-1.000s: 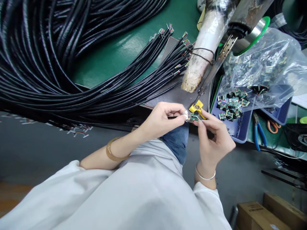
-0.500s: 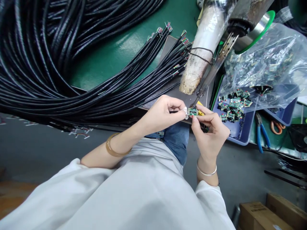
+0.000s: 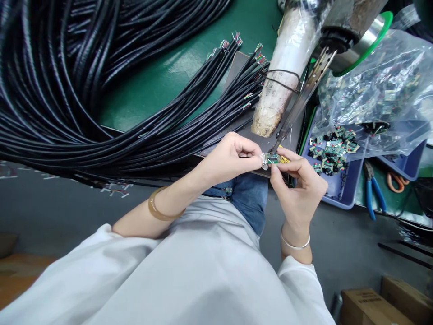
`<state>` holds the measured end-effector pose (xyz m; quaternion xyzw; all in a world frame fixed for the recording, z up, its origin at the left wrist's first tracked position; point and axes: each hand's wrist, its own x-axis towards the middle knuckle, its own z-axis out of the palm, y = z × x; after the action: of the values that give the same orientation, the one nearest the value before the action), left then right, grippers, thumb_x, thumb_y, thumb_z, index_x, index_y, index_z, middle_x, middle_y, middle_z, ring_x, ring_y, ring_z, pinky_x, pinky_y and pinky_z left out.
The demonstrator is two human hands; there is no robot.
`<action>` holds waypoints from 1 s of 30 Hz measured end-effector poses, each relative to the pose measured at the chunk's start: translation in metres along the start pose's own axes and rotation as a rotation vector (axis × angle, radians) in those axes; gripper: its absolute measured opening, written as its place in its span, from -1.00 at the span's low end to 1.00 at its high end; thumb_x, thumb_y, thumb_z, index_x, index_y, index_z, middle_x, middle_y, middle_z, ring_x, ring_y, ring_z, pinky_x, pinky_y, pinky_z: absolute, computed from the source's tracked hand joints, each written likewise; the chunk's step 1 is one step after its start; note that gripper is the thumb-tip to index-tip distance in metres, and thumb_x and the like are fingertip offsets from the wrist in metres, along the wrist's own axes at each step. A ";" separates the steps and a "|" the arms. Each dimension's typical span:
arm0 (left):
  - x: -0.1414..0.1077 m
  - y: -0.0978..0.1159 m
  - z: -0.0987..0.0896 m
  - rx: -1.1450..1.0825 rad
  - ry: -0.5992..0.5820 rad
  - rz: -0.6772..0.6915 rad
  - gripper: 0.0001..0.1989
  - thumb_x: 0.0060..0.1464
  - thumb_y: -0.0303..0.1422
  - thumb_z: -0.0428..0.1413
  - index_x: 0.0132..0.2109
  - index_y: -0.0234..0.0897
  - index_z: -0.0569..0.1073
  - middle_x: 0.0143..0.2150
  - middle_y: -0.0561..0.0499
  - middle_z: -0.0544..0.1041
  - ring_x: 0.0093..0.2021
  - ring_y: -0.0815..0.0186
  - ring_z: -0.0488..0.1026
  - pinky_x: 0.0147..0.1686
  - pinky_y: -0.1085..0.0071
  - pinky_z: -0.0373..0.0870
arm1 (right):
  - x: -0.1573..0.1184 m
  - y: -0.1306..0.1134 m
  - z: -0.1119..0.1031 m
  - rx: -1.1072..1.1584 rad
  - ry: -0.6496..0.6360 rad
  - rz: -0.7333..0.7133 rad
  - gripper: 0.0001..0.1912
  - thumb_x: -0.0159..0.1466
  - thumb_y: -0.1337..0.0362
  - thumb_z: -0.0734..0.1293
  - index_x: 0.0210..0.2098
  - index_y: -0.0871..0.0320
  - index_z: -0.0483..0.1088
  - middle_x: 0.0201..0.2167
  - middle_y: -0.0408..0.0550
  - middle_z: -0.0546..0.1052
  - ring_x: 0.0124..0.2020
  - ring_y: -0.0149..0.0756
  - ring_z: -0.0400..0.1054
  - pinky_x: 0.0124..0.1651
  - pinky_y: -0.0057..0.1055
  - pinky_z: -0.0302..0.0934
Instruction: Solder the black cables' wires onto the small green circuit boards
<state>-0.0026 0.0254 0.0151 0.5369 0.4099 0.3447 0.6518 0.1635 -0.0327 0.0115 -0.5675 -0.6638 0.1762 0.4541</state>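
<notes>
Between finger and thumb, my left hand (image 3: 239, 153) pinches the end of a black cable, close beside a small green circuit board (image 3: 272, 158). My right hand (image 3: 297, 178) grips that board by its right side. The fingertips hide part of both pieces. Just above the board, the tip of a soldering iron (image 3: 287, 122) points down and seems to touch it; I cannot tell for sure. A pale, stained tube (image 3: 273, 95) ends above my hands. Something yellow (image 3: 284, 159) shows behind the board, near my right fingers.
Bundles of black cables (image 3: 142, 135) with stripped coloured ends cover the left of the green bench (image 3: 155, 76). To the right stand a blue tray (image 3: 352, 180) of circuit boards, a clear plastic bag (image 3: 382, 90), blue-handled pliers (image 3: 374, 189), orange-handled scissors (image 3: 396, 181) and a solder reel (image 3: 361, 49).
Both hands keep their pinch at the same spot under the iron. The board has shifted very slightly, and the view has moved a little.
</notes>
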 end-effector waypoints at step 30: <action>0.001 0.013 0.001 0.028 -0.017 -0.027 -0.82 -0.08 -0.48 0.07 -0.60 -0.37 0.40 -0.63 0.14 0.18 -0.57 0.52 0.10 -0.55 0.54 0.02 | 0.002 -0.012 -0.007 -0.161 -0.020 -0.158 -0.83 0.26 0.45 0.40 -0.35 0.07 0.37 -0.11 -0.07 0.67 -0.02 -0.21 0.60 -0.06 -0.34 0.56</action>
<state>-0.0014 0.0278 0.0283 0.5434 0.4165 0.3252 0.6523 0.1618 -0.0365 0.0252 -0.5462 -0.7232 0.0915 0.4126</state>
